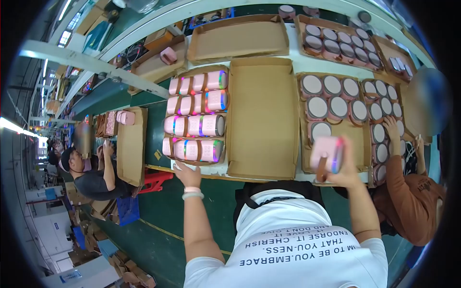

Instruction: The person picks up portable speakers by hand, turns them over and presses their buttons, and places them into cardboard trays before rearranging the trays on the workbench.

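Observation:
My right hand (346,168) is wrapped round a pink speaker with a brown strap (326,152), blurred, above the near part of a cardboard tray (345,165) of upright pink speakers with white round tops (317,106). At the near left corner of another tray, my left hand (187,174) has its fingers apart, touching or close to the edge. That tray holds four rows of pink speakers lying on their sides (199,126), with coloured lights glowing. Between the two trays lies an empty cardboard tray (261,120).
At the right, a co-worker in a brown top (413,206) reaches over another tray of speakers (382,108). More trays (237,39) line the back. A seated person in dark clothes (93,182) is at the left, near a red stool (156,181). A metal beam crosses overhead.

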Tool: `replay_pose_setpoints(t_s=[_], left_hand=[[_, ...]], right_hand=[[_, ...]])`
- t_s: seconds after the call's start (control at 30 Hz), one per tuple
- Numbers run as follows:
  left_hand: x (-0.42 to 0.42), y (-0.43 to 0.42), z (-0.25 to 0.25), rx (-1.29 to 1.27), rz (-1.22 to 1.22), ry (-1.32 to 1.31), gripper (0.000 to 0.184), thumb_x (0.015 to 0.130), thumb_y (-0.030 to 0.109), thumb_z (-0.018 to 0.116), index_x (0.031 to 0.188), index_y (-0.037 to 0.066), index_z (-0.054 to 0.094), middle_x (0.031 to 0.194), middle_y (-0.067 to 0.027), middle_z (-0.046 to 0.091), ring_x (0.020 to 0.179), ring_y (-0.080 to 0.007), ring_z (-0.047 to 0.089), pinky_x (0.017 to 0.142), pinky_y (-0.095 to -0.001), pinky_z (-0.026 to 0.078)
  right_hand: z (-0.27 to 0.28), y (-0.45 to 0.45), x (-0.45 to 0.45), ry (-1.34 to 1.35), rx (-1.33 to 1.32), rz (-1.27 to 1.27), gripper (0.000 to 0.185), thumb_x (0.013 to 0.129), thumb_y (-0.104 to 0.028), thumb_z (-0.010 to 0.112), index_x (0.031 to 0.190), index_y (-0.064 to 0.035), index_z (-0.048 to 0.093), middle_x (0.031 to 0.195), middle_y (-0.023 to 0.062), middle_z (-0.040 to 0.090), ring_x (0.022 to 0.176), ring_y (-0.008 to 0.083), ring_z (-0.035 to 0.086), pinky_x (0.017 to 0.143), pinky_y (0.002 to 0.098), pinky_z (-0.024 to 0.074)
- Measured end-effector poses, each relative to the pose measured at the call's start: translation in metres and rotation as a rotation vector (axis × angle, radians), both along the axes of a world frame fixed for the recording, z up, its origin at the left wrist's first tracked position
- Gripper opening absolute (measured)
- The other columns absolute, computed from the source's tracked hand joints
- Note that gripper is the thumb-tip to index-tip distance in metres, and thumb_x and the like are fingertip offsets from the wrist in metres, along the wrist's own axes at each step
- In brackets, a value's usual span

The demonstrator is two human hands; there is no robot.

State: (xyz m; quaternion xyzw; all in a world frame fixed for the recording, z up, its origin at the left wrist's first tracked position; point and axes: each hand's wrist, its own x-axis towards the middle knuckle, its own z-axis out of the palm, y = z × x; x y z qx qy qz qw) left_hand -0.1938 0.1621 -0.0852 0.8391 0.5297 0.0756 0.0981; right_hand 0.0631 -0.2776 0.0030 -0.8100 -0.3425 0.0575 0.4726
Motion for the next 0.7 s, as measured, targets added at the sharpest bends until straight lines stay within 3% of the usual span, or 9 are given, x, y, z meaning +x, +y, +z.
replay_pose_setpoints(t_s=[0.03,0.13,0.17,0.27,0.43,0.5,0.57,0.63,0.7], left_hand=[[-0.003,0.021,0.001,0.031,0.016,0.039,0.097,0.066,0.018,0.075,0.139,-0.002,0.015,0.131,-0.039,0.028,0.123,-0.0512,0.029,0.104,-0.0503,0.027],[-0.004,0.072,0.008,0.017,0.12,0.199,0.088,0.067,0.014,0.074,0.139,0.011,0.024,0.131,-0.0337,0.033,0.122,-0.0474,0.035,0.102,-0.0489,0.031],[-0.003,0.083,0.015,0.003,0.107,0.246,0.081,0.068,0.011,0.072,0.137,0.014,0.029,0.129,-0.0317,0.036,0.12,-0.0469,0.036,0.101,-0.0488,0.033],[-0.004,0.119,-0.002,-0.002,-0.002,0.263,0.056,0.07,0.007,0.066,0.122,0.015,0.044,0.117,-0.0258,0.045,0.112,-0.0454,0.042,0.098,-0.0493,0.035],[-0.013,0.151,-0.036,-0.024,-0.248,0.152,0.041,0.064,0.008,0.069,0.103,0.01,0.057,0.106,-0.0242,0.048,0.105,-0.0441,0.044,0.094,-0.0495,0.036],[-0.018,0.151,-0.035,-0.064,-0.246,0.076,0.029,0.062,0.01,0.073,0.088,0.007,0.061,0.105,-0.0245,0.049,0.103,-0.0436,0.045,0.09,-0.0473,0.04],[-0.025,0.14,-0.031,0.042,-0.257,-0.053,0.028,0.06,0.011,0.075,0.084,0.006,0.061,0.108,-0.0255,0.049,0.103,-0.0439,0.046,0.089,-0.0468,0.041],[-0.027,0.136,-0.028,0.042,-0.229,-0.12,0.026,0.061,0.009,0.076,0.081,0.003,0.061,0.112,-0.025,0.047,0.104,-0.0425,0.046,0.09,-0.0456,0.041],[-0.02,0.113,0.012,0.08,-0.119,-0.409,0.026,0.063,0.007,0.075,0.078,-0.001,0.056,0.113,-0.0229,0.045,0.103,-0.0397,0.048,0.091,-0.0424,0.041]], right_hand=[[0.025,-0.013,0.016,-0.354,-0.169,-0.073,0.109,0.051,-0.046,0.08,0.138,-0.0047,0.027,0.134,0.017,0.033,0.123,0.033,0.036,0.105,0.0451,0.0258],[0.109,-0.036,0.04,-0.899,0.017,-0.908,0.064,0.07,-0.036,0.07,0.118,0.0027,0.052,0.115,0.0204,0.055,0.114,0.0327,0.049,0.082,0.044,0.0502],[0.115,-0.083,0.049,-0.419,0.505,-0.899,0.057,0.069,-0.012,0.075,0.118,0.0008,0.048,0.102,0.0044,0.059,0.088,0.0168,0.059,0.085,0.0355,0.0479],[0.206,0.003,0.03,-0.632,1.181,-0.886,0.05,0.069,-0.018,0.065,0.113,0.0036,0.055,0.121,0.0172,0.054,0.113,0.0335,0.05,0.101,0.0543,0.0339],[0.105,-0.007,0.005,-0.644,0.119,-0.637,0.067,0.083,-0.038,0.058,0.132,0.0007,0.034,0.129,0.0174,0.041,0.122,0.0295,0.042,0.1,0.0434,0.0366],[0.113,0.016,-0.011,-1.221,-0.26,-0.086,0.06,0.085,-0.022,0.057,0.138,-0.0187,0.029,0.133,0.0183,0.036,0.121,0.0414,0.038,0.099,0.057,0.0342],[0.098,0.009,-0.005,-0.485,0.331,-0.524,0.061,0.084,-0.015,0.059,0.136,-0.0169,0.029,0.132,0.0214,0.036,0.119,0.0434,0.04,0.096,0.0577,0.0377],[0.126,0.026,0.001,-0.46,0.497,-0.843,0.078,0.076,-0.028,0.066,0.138,-0.0013,0.026,0.13,0.0239,0.04,0.114,0.0376,0.047,0.098,0.0478,0.0413],[0.13,-0.003,0.008,-0.05,0.934,-0.556,0.078,0.075,-0.026,0.065,0.137,0.0012,0.026,0.131,0.0241,0.039,0.118,0.0376,0.045,0.1,0.0494,0.0385]])
